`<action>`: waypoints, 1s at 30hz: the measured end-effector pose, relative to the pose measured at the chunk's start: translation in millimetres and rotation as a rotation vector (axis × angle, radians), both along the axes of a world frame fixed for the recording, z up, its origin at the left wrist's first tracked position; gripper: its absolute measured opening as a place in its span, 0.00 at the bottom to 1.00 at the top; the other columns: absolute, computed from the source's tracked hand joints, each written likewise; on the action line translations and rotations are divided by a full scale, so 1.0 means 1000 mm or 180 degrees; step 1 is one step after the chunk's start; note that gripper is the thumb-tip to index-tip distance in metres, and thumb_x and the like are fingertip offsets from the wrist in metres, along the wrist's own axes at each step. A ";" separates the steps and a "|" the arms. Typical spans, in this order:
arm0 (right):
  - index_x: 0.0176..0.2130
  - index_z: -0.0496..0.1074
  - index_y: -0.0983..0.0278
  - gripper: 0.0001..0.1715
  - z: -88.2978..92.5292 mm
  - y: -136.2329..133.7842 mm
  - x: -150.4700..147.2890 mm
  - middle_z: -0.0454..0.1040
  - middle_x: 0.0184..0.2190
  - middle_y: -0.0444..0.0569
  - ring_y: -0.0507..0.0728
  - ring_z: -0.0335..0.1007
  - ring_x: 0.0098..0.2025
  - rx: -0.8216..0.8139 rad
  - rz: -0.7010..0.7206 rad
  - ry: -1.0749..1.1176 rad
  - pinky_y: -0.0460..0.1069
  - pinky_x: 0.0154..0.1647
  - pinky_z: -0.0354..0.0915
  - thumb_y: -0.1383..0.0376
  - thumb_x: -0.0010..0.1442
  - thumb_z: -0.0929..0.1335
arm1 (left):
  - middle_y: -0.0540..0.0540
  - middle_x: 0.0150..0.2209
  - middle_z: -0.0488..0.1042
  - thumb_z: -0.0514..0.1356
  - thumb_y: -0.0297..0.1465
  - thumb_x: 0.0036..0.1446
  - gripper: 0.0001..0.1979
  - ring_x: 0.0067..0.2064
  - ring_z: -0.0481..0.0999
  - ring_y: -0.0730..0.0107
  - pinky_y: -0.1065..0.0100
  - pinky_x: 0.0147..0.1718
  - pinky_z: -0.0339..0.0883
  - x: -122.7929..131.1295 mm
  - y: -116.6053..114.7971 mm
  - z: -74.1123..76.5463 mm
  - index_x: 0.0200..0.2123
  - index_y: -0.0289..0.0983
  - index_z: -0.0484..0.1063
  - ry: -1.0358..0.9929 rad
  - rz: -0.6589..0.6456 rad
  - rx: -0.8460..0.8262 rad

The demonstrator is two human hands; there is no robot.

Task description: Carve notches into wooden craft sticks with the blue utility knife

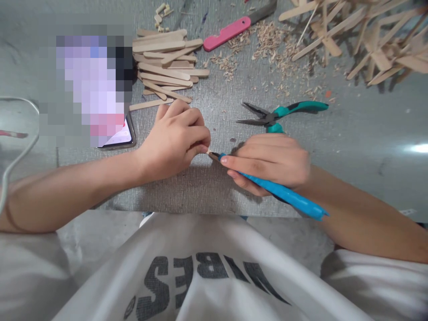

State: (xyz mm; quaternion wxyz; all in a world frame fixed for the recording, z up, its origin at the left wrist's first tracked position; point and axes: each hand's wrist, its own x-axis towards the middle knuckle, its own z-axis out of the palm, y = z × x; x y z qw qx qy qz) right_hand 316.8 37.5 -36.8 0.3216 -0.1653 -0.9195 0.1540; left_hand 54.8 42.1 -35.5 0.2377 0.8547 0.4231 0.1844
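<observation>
My left hand (180, 133) is closed, its thumb and fingers pinching a small pale piece of wood (208, 152); most of that piece is hidden by the fingers. My right hand (270, 162) is wrapped round a long blue-handled tool (284, 191). Its short dark metal tip points left and meets the wood at my left fingertips. The handle's end sticks out below my right wrist. Whether the tool is a knife or something else cannot be made out. Just beyond my right hand lie needle-nose pliers (267, 118) with green grips, jaws apart.
Loose craft sticks (167, 62) are piled beyond my left hand. A pink-handled knife (230, 32) lies near wood shavings (270, 42). Joined sticks (368, 40) stand at the far right. A phone (129, 133), partly blurred out, and a white cable (25, 156) are on the left.
</observation>
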 end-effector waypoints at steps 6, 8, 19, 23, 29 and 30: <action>0.54 0.74 0.55 0.17 0.001 0.003 -0.001 0.80 0.31 0.44 0.56 0.76 0.28 -0.0122 -0.0016 0.0040 0.52 0.30 0.72 0.69 0.68 0.71 | 0.43 0.40 0.79 0.64 0.34 0.67 0.07 0.55 0.72 0.43 0.38 0.55 0.62 0.000 0.000 0.000 0.35 0.44 0.82 0.0030 -0.0022 0.0024; 0.54 0.73 0.55 0.16 0.002 0.004 -0.003 0.79 0.31 0.43 0.56 0.76 0.29 -0.0203 -0.0012 0.0008 0.51 0.30 0.72 0.69 0.69 0.70 | 0.43 0.40 0.79 0.63 0.33 0.67 0.08 0.54 0.72 0.44 0.38 0.55 0.62 0.000 0.000 -0.001 0.35 0.44 0.82 0.0015 -0.0006 0.0035; 0.49 0.73 0.57 0.09 0.016 0.015 -0.012 0.81 0.34 0.44 0.54 0.78 0.33 -0.0456 0.0193 -0.0072 0.49 0.36 0.74 0.69 0.71 0.68 | 0.44 0.39 0.79 0.62 0.31 0.67 0.09 0.53 0.72 0.46 0.39 0.55 0.61 0.001 -0.001 0.000 0.35 0.43 0.82 -0.0004 0.0033 0.0029; 0.49 0.74 0.59 0.10 0.006 0.010 -0.011 0.80 0.32 0.43 0.54 0.76 0.29 -0.0342 0.0025 0.0170 0.49 0.32 0.73 0.70 0.69 0.68 | 0.42 0.40 0.80 0.60 0.32 0.69 0.10 0.53 0.72 0.46 0.41 0.54 0.62 0.000 -0.001 0.001 0.36 0.41 0.81 0.0053 -0.0023 0.0075; 0.49 0.76 0.58 0.11 -0.002 0.004 -0.011 0.78 0.28 0.43 0.54 0.74 0.25 0.0328 -0.0262 0.0869 0.49 0.26 0.72 0.66 0.66 0.71 | 0.37 0.54 0.79 0.56 0.39 0.75 0.16 0.47 0.79 0.59 0.54 0.46 0.75 -0.003 -0.004 0.002 0.59 0.40 0.71 -0.0819 0.0429 0.0024; 0.49 0.76 0.59 0.11 0.000 0.003 -0.012 0.78 0.28 0.42 0.54 0.73 0.25 0.0432 -0.0253 0.0919 0.49 0.26 0.72 0.66 0.65 0.71 | 0.37 0.55 0.79 0.54 0.42 0.77 0.17 0.44 0.80 0.62 0.57 0.42 0.76 -0.003 -0.006 0.001 0.60 0.40 0.69 -0.1026 0.0506 -0.0107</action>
